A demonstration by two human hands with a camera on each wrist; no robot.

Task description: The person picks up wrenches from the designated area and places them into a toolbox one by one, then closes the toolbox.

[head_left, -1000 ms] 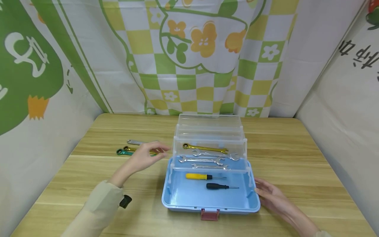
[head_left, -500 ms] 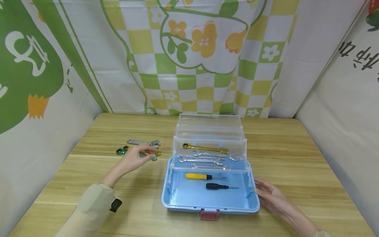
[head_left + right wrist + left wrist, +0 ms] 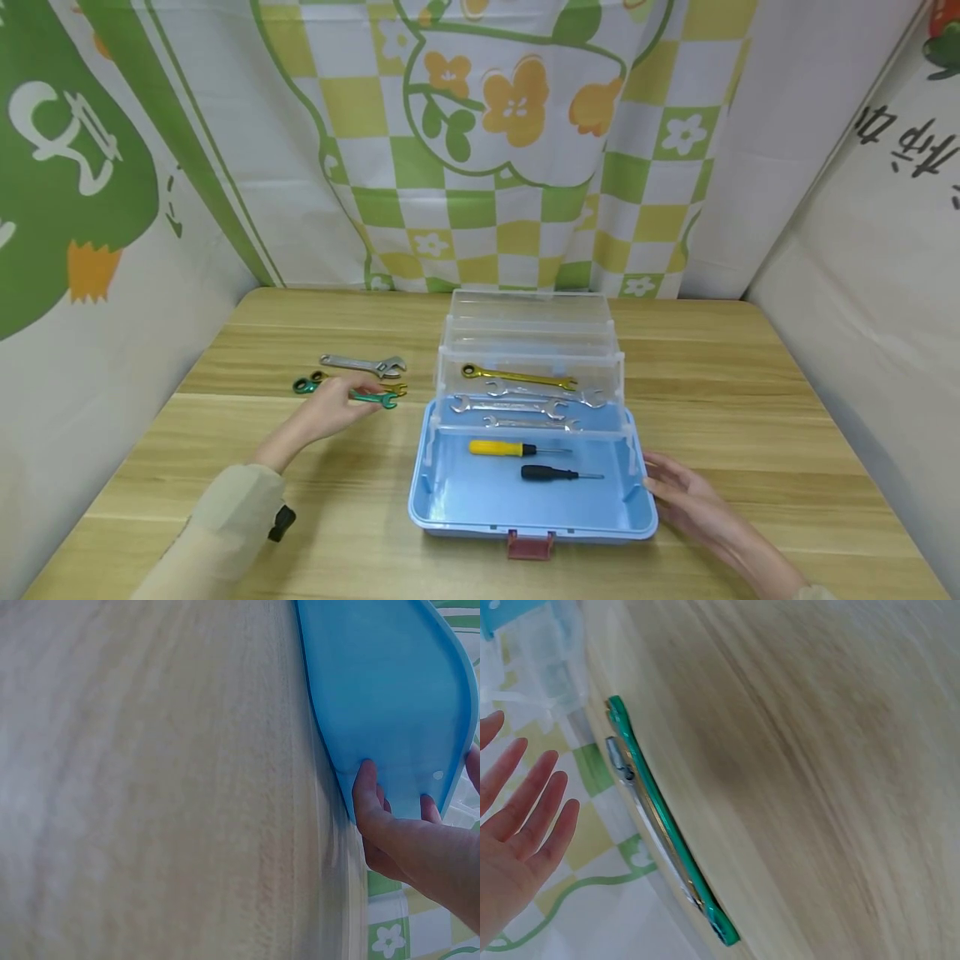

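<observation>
We see left hand (image 3: pixel 334 408), fingers spread, by green wrench (image 3: pixel 664 807) left of toolbox (image 3: pixel 487 502); right hand (image 3: pixel 693 497), fingers apart, touches toolbox.

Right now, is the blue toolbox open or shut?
The toolbox is open: clear trays raised at the back, two screwdrivers uncovered in front.

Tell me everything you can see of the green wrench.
The green wrench has a glossy, metallic-looking body, a dark-centred ring at one end and an open fork at the other. It lies on the wood-grain table, left of the toolbox, fork end nearer the box, with a gold wrench close behind it. The left grip hides its middle in the head view; the left wrist view shows no contact.
</observation>
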